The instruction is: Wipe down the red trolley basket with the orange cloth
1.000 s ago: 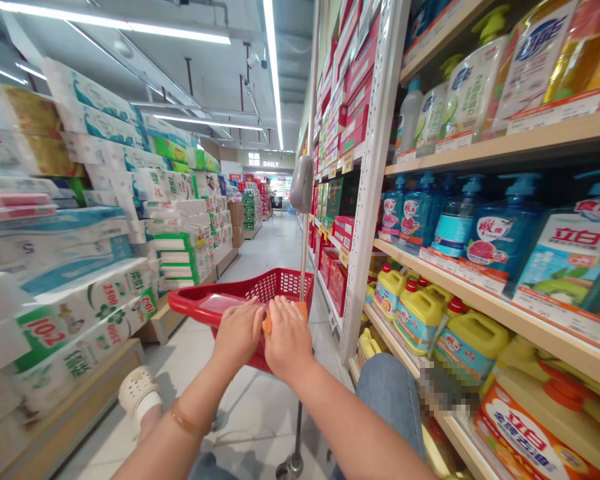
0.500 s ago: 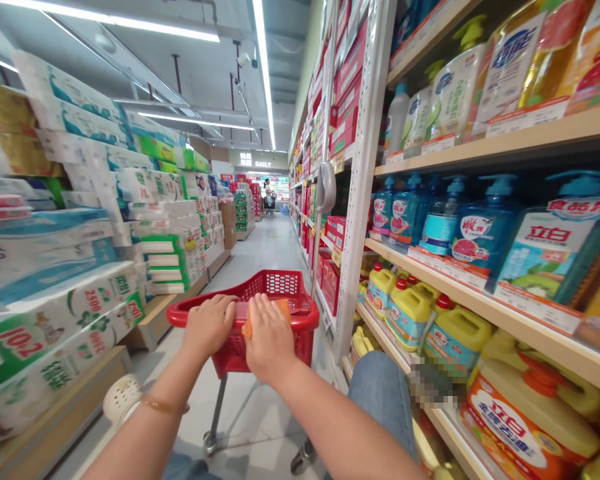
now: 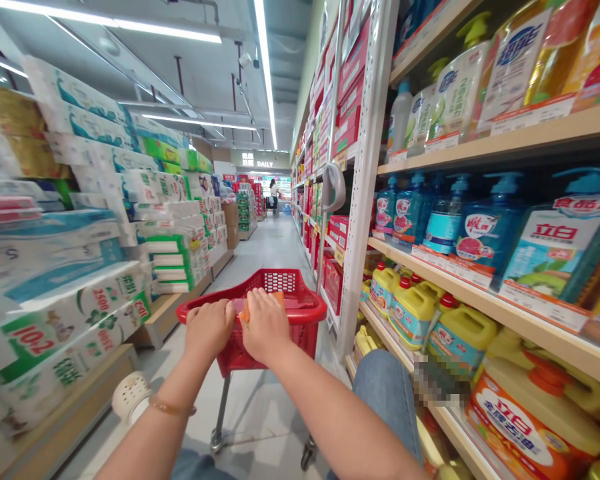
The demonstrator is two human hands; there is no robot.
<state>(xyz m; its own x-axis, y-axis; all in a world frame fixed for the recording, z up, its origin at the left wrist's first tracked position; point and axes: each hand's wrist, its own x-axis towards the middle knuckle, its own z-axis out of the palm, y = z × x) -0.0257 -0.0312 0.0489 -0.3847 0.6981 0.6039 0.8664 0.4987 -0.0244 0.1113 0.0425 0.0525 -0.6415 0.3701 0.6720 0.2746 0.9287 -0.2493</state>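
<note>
Head view: the left hand (image 3: 209, 328) is closed around the red rim of the shopping basket (image 3: 307, 309), knuckles up, with the left forearm (image 3: 155, 430) reaching forward. The right hand (image 3: 266, 327) curls over an orange item (image 3: 277, 298) at the rim, wrist level. The hands sit close together, giving a centred, stable hold.

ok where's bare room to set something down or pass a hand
The basket has room at its far end, past the orange item. The floor is open between the paper stacks and the bottle shelves; both are packed tight.
</note>
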